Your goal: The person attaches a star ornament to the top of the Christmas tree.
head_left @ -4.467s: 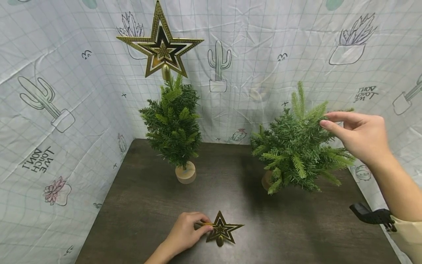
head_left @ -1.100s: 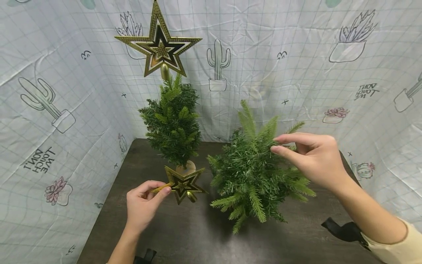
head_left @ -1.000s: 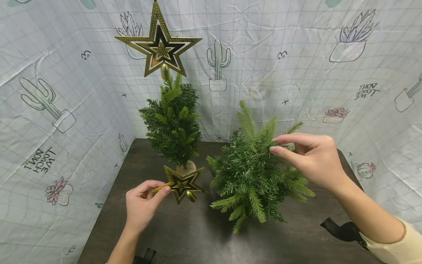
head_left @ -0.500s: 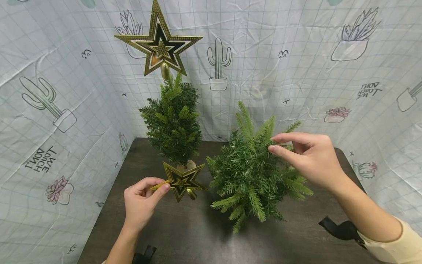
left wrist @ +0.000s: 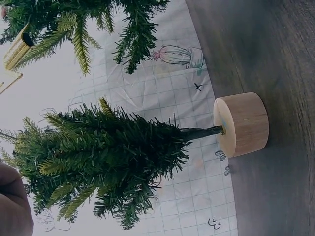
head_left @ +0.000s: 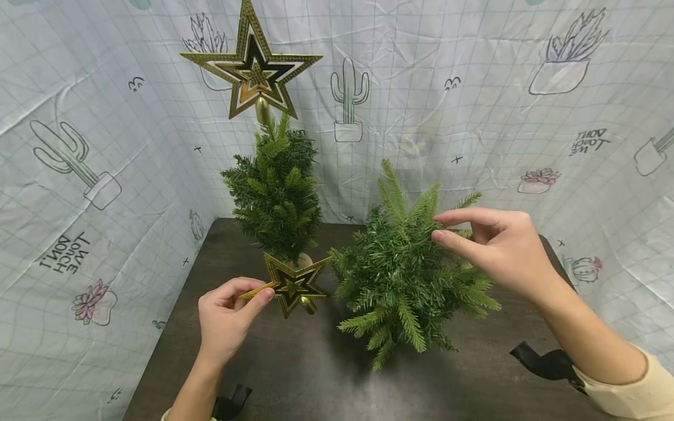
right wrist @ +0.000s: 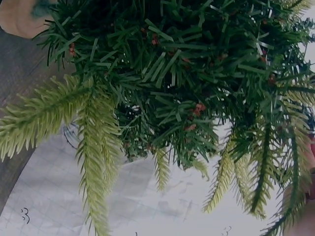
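My left hand (head_left: pixel 226 321) pinches one point of a gold star tree topper (head_left: pixel 291 286) between thumb and fingers. The star is tilted above the table, its hollow socket (left wrist: pixel 20 49) showing in the left wrist view. With thumb and fingertips, my right hand (head_left: pixel 502 251) pinches the upper right foliage of a small artificial Christmas tree (head_left: pixel 402 263), whose top leans toward me. That tree's wooden base (right wrist: pixel 24 17) peeks out in the right wrist view. Behind the held star stands a second small Christmas tree (head_left: pixel 276 193), upright, topped by a larger-looking gold star (head_left: pixel 257 76).
The upright tree's round wooden base (left wrist: pixel 248 123) rests on the dark wooden table (head_left: pixel 295 374). A white curtain (head_left: pixel 400 99) printed with cacti encloses the table at the back and both sides. Black straps hang from both wrists, one strap (head_left: pixel 544 361) under the right forearm.
Since the oldest frame, my right hand has brought its tree leftward and nearer. My left hand has raised its star off the table and leftward. Lately the star rises slightly.
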The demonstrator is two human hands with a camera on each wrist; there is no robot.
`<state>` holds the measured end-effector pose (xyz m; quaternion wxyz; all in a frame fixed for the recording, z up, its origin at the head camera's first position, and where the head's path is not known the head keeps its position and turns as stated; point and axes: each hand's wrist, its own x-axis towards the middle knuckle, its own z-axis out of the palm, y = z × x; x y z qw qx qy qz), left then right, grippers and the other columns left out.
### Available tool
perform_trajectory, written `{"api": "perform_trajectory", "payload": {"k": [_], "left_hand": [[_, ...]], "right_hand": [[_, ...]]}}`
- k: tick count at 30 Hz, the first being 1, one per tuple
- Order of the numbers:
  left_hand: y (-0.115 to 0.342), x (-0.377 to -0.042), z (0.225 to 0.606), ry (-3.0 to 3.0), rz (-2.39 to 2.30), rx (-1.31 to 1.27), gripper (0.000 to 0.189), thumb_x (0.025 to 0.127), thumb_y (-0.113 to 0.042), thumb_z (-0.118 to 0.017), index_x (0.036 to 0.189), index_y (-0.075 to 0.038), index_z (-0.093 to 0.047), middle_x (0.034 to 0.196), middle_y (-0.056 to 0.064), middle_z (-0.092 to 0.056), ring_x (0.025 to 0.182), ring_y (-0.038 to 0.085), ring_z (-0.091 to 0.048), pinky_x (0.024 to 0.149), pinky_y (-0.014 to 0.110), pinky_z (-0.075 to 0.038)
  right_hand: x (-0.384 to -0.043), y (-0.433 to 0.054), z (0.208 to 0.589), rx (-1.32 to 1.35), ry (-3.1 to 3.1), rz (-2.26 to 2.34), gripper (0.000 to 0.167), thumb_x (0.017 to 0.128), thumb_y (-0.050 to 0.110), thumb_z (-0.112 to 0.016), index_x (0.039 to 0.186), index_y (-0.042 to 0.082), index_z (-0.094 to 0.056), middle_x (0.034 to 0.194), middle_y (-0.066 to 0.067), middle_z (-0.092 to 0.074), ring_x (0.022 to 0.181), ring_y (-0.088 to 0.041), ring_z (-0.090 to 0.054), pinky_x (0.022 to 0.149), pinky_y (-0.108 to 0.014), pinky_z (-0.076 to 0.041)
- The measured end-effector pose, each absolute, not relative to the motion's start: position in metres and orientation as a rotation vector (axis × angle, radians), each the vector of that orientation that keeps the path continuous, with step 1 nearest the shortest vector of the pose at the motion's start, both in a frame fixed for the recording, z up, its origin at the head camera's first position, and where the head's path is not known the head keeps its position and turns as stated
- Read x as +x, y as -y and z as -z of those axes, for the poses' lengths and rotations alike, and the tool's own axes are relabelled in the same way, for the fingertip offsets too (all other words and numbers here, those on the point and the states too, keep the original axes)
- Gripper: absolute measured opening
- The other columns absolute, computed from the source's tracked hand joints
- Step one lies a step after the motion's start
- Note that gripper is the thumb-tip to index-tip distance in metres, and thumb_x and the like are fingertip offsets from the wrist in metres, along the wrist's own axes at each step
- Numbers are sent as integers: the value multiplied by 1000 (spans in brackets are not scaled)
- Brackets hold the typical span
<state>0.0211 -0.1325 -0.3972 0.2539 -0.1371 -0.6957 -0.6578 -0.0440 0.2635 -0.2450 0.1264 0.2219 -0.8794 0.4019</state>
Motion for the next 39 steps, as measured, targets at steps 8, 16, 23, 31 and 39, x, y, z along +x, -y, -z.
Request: {"api": "perform_trajectory", "payload": {"k": [8,16,23,31,39], "left_hand": [[132,22,393,1906,1787,-362,20,80,16,-81,92,0,-78,82,4,-75,39,8,-20,35,22,-21],[130,20,391,1847,1800,-393,24,77,20,-80,92,1,-78,82,2,-76,38,6,-19,35,20,-20],[130,20,386,1849,1790,-374,25,76,20,-81,91,1,-79,82,2,-76,38,6,-19,35,20,-20],[129,21,378,1850,1784,-388,26,76,19,-82,90,-2,-80,87,5,-77,38,7,-18,35,20,-20],[127,19,370,1814,1799,-420,27,75,19,-82,91,-3,-80,88,6,-77,37,5,-18,35,20,-20]], "right_hand": [[-43,-273,240,669,2473,-1241,27,83,-11,-81,106,2,-80,49,3,-39,43,-9,-28,39,-27,-23],[-39,-285,240,701,2403,-1242,27,81,-17,-78,104,-4,-78,50,6,-44,43,-5,-28,38,-24,-21],[-39,-299,244,646,2414,-1244,28,81,-16,-79,106,-3,-79,49,6,-41,43,-6,-27,36,-22,-20],[-35,-312,249,601,2421,-1278,28,81,-17,-79,106,-5,-78,49,6,-37,43,-7,-25,36,-23,-18],[-31,-323,253,522,2487,-1273,28,83,-12,-80,109,-2,-78,50,6,-38,44,-9,-27,36,-26,-20]]}}
